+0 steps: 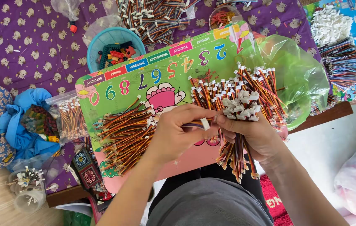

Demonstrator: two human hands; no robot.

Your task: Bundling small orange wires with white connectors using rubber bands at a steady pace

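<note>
The left hand (178,134) pinches a single striped wire lead (198,124) by the end with its white connector, fingers closed narrowly on it. The right hand (249,134) is wrapped tightly around a thick bundle of wire leads (240,104), connectors fanning upward and loose ends hanging below the fist. The two hands meet above a pink and green children's lap board (173,67) that serves as the worktop, printed with numerals and a cartoon figure.

On the board, just left of the left hand, lies a loose pile of leads (123,134). A green plastic bag (299,79) sits off the board's right corner, a teal basket (115,46) of small coloured parts beyond its far edge, and a clear bag of more leads (71,117) to the left on the purple patterned cloth (27,46).

The bundle looks full for one fist; if the grip slackens while the single lead is worked in, leads could slide out below and scatter, or tangle with the loose pile.

The right hand's fingers are mostly buried in wires, so how the bundle is held underneath is unclear. The far piles of leads are cut off by the frame edge.
</note>
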